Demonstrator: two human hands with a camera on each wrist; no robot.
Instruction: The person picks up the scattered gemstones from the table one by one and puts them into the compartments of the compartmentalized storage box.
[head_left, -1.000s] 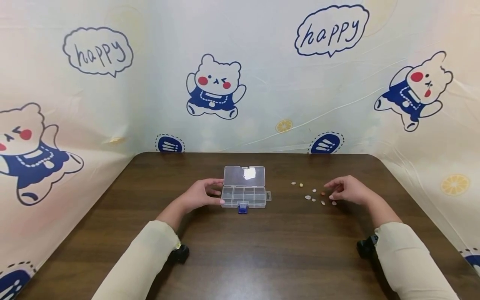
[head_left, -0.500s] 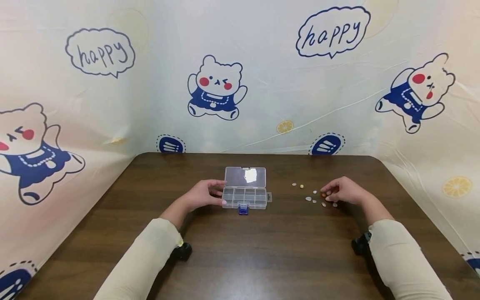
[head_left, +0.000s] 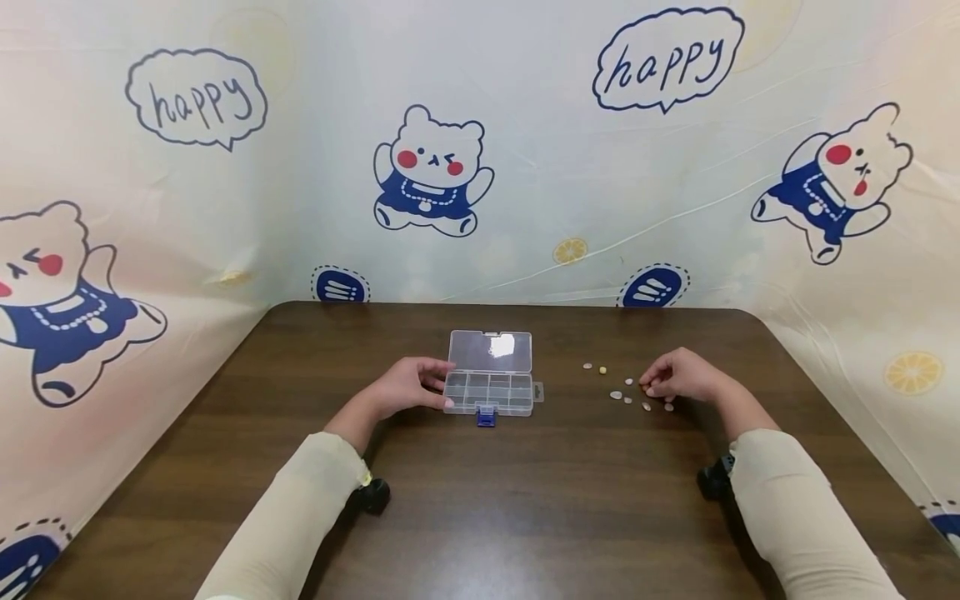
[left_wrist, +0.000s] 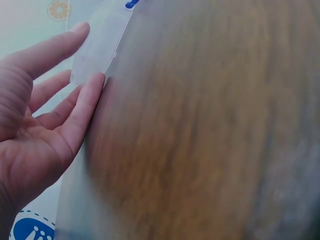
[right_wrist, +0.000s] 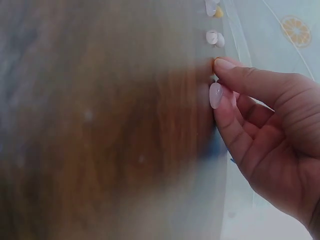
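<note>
A clear divided plastic box (head_left: 488, 393) lies on the table with its lid (head_left: 491, 352) tipped back and a blue latch (head_left: 486, 417) at the front. My left hand (head_left: 405, 387) rests at the box's left side, thumb at the front corner and fingers at the back; the left wrist view shows this hand (left_wrist: 50, 110) with fingers extended beside the box (left_wrist: 97, 45). My right hand (head_left: 686, 377) pinches a small orange stone, mostly hidden by the fingertips. In the right wrist view the orange stone (right_wrist: 215, 65) shows at the thumb tip of the hand (right_wrist: 280, 120), near a pale stone (right_wrist: 216, 95).
Several small pale stones, one of them a white one (head_left: 616, 395), and a yellow stone (head_left: 602, 370) lie between the box and my right hand. The brown table (head_left: 525, 500) ends at a patterned cloth (head_left: 525, 167) behind and at both sides.
My right hand has moved left and its fingers have closed on the orange stone. My left hand has stayed at the box.
</note>
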